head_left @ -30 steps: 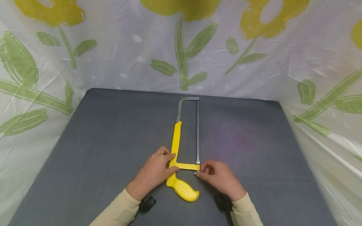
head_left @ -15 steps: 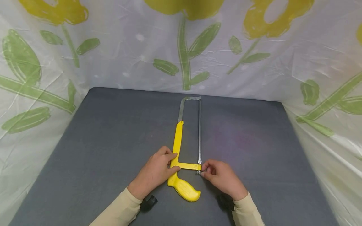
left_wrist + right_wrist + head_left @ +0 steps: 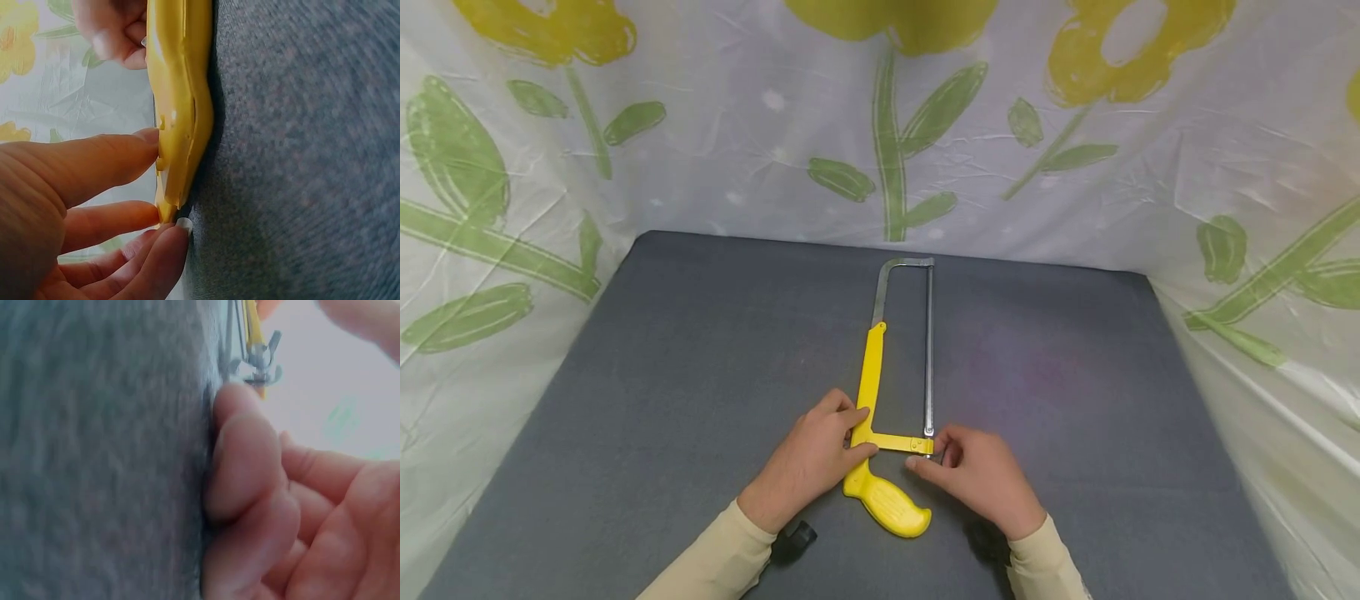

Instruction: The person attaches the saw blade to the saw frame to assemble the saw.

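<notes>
- Pinching the yellow frame at its corner, our left hand [image 3: 808, 462] had its fingers [image 3: 94, 165] and thumb curled against the hacksaw [image 3: 880, 433], just above the grip.
- We saw the hacksaw lying flat near the middle of the grey table [image 3: 662, 375], a little toward our side.
- Its long axis ran away from us: the yellow handle [image 3: 889, 506] pointed back toward us and slightly right, and the metal bow end [image 3: 910, 263] pointed at the far edge.
- The blade [image 3: 929, 358] ran along the right side of the frame, parallel to the yellow spine.
- Our right hand [image 3: 981, 479] sat at the near end of the blade, fingers curled beside the wing nut [image 3: 262, 365]; the fingertip [image 3: 240, 400] lay just below the nut, and we could not tell whether it actually gripped it.
- Compared with half a second before, our right thumb had slid a little left, under the yellow crossbar [image 3: 897, 442]; the saw and our left hand had not moved.
- Around us hung a pale plastic sheet [image 3: 737, 150] printed with yellow flowers and green leaves, walling the table on three sides.
- Two dark wrist-worn devices [image 3: 793, 540] showed at our cream sleeves [image 3: 715, 558].
- Our right fingers hid the wing nut from the head view.
</notes>
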Available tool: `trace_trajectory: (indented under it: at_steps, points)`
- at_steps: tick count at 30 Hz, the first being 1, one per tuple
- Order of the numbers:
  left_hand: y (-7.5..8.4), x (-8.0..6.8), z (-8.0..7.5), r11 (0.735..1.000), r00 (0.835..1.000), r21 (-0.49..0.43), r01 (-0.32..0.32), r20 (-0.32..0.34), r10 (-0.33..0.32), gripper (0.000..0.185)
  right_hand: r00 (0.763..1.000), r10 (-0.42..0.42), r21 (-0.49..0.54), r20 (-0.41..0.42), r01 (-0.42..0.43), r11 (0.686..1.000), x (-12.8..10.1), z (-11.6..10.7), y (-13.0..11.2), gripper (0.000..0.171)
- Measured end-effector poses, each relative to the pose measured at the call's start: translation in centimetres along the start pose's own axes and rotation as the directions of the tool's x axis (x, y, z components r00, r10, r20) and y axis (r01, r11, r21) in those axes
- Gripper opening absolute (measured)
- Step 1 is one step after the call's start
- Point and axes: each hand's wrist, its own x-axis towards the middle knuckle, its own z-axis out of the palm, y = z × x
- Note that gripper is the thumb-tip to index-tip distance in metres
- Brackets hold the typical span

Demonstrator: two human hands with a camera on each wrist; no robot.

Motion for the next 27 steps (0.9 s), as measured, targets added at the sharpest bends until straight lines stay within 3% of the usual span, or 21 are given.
trace_trajectory:
  at_steps: [7, 27]
  points:
    - [0.0, 0.03, 0.02, 1.0, 1.0, -0.004, -0.004, -0.004, 0.004, 0.054, 0.999, 0.012, -0.021, -0.032, -0.013, 1.0, 0.1, 0.24, 0.03, 0.028]
    - [0.07, -0.2, -0.05, 1.0, 1.0, 0.0, 0.015, 0.006, -0.015, 0.055, 0.998, -0.066, -0.025, 0.023, 0.067, 0.997, 0.22, -0.19, 0.54, 0.016]
